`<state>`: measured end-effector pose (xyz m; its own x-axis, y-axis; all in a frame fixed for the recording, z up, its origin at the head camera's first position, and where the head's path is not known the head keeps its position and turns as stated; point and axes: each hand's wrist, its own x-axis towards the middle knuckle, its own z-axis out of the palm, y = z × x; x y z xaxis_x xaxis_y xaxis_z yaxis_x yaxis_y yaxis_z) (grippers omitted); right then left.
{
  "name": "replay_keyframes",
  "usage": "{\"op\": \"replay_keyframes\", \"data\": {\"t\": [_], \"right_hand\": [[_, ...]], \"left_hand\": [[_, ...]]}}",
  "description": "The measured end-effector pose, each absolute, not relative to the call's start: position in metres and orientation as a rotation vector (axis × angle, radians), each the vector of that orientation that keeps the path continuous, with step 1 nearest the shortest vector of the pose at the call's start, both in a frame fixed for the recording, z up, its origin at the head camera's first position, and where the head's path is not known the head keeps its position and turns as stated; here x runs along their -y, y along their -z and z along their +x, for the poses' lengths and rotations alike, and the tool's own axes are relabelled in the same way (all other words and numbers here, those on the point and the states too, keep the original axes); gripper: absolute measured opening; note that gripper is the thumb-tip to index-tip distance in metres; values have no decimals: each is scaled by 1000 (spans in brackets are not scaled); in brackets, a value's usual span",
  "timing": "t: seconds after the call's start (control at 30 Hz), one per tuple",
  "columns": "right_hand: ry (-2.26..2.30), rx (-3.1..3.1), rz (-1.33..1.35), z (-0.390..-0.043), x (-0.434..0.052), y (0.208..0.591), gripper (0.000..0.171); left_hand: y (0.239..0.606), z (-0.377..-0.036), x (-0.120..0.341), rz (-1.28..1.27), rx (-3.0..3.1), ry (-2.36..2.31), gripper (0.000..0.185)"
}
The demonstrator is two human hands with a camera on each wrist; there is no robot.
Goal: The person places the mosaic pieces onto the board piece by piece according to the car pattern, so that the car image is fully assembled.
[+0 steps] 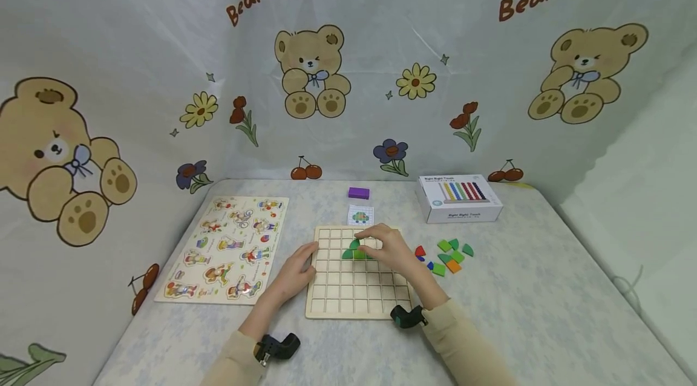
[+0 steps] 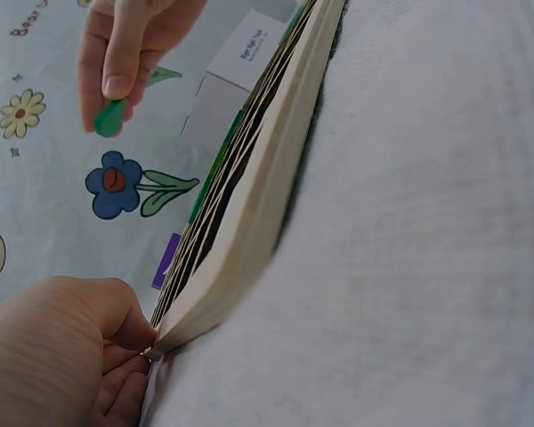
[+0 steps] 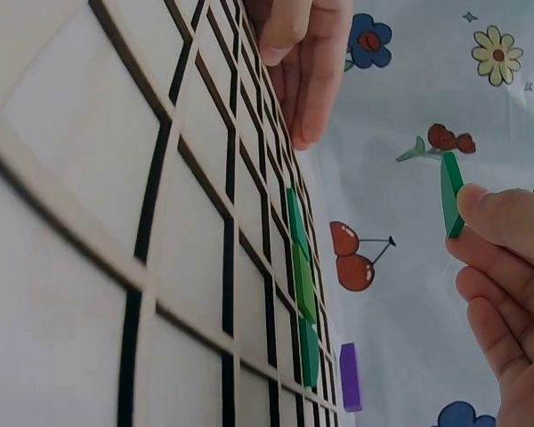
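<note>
Right wrist: green piece [image 3: 450,196] in hand [image 3: 520,289]

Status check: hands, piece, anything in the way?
Left hand holds edge of grid board. Right hand pinches green piece above board. Loose pieces off right, apparently not in the way.
</note>
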<state>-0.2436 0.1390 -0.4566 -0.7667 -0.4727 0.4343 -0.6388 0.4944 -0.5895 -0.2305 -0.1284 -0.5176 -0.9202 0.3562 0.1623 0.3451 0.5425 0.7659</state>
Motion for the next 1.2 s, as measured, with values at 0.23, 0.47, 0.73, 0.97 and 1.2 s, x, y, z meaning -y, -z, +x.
{"op": "replay_keyframes", "data": {"t": [0.23,0.47,0.73,0.97,1.2], "right_hand": [[-1089,2504,1007,-244,-115,460,28],[-1060,2464,1059,-244,-102,464,27],[-1076,2462,1095,-243,-98,471,27],[-1118,2565,1045,-241,-96,478,28],[-1109,2645,989,-243,-97,493,27]], "left_hand": [[518,-230,129,626,-2758,-1355,58],[516,-230,128,624,-2749,-1367,57],[518,-230,129,613,-2735,-1381,57],[516,-229,128,616,-2731,-1394,57],[519,-230,129,702,-2789,-1362,56]]}}
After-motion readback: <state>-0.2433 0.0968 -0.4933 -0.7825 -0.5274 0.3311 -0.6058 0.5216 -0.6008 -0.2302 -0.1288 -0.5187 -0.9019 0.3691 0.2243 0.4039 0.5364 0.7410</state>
